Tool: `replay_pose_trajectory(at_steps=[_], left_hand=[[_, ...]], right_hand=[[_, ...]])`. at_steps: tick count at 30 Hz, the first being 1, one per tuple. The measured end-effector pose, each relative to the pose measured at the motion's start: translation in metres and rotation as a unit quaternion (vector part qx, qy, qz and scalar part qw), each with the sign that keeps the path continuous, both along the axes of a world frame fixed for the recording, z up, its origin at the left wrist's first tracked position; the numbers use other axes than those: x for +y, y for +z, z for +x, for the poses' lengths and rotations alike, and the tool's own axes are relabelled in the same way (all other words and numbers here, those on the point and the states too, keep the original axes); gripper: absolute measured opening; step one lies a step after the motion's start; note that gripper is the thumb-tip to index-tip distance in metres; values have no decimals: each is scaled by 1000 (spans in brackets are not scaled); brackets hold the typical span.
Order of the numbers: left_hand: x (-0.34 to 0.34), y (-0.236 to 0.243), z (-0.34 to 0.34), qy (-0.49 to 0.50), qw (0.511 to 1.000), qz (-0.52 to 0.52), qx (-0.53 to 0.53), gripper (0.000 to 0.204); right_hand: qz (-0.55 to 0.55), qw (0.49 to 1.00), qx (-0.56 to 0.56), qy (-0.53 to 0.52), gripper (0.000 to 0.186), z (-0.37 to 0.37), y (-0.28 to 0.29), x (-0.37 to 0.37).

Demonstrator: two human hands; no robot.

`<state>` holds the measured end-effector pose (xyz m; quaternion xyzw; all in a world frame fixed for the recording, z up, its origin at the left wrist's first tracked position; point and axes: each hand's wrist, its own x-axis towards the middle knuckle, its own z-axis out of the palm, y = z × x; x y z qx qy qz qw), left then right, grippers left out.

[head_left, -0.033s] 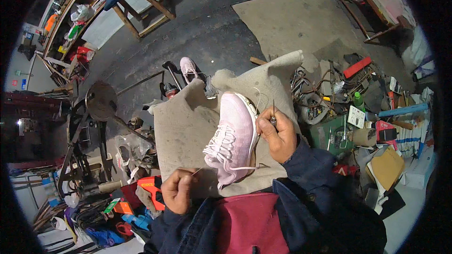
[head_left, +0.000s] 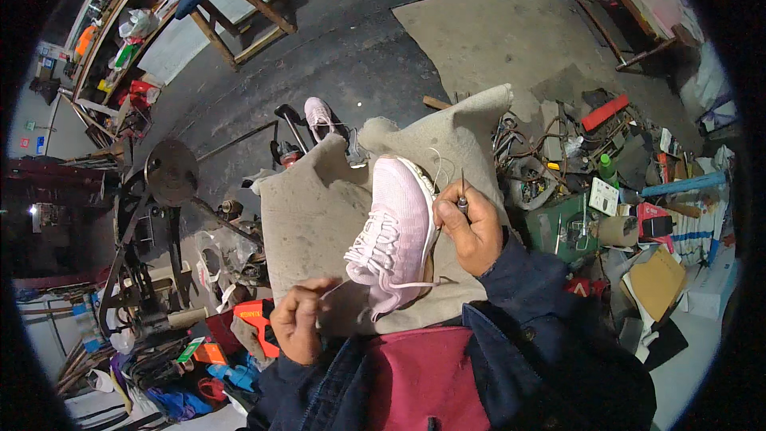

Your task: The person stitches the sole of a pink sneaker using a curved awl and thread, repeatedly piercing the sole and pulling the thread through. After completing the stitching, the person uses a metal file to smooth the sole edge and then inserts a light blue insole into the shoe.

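A pale pink lace-up sneaker (head_left: 396,199) lies across my lap on a beige cloth (head_left: 307,215), its toe pointing away from me. My right hand (head_left: 472,227) is closed around an awl (head_left: 463,201), thin metal tip upward, beside the edge of the shoe's sole. Loops of pale thread (head_left: 440,161) curl over the cloth near the toe. Left of the sneaker's heel, my left hand (head_left: 299,318) has its index finger lifted and the other fingers curled; the fine thread at its fingertips is hard to make out. Another pink sneaker (head_left: 318,112) is on the floor ahead.
To the left stands a dark metal machine with a round wheel (head_left: 171,173). Tools, scraps and a green box (head_left: 558,227) crowd the right side. A wooden stool (head_left: 239,8) with a blue seat is at the far left. Bags and an orange-red packet (head_left: 254,319) lie lower left.
My left hand's index finger has lifted and straightened from its pinch, and the hand has shifted slightly. My right hand, the awl and the sneaker are unchanged.
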<state>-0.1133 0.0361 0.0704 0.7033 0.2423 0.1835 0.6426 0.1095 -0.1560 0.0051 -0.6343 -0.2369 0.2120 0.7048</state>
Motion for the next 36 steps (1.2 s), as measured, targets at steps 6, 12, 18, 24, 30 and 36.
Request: replay_pose_trajectory(at_steps=[6,12,18,24,30,36], left_hand=[[-12,-25,21,-6,939,-281,-197,29],[54,-28,-54,252,919,-289,-95,36],[55,-14,-89,181,968,-89,151,26],[29,17,-62,-101,925,183,318,14],[36,25,-29,8,999,22,26,35],[-6,-6,9,-16,916,-313,-250,33]], right_hand=[[-48,998,-19,-27,19,-3,9,-1],[-81,993,-72,-48,16,-3,13,1],[-73,990,-107,-47,16,-3,8,3],[-67,990,-109,-57,17,-4,6,0],[-77,987,-133,-52,19,-5,4,1],[-88,983,-145,-68,16,-10,3,4]])
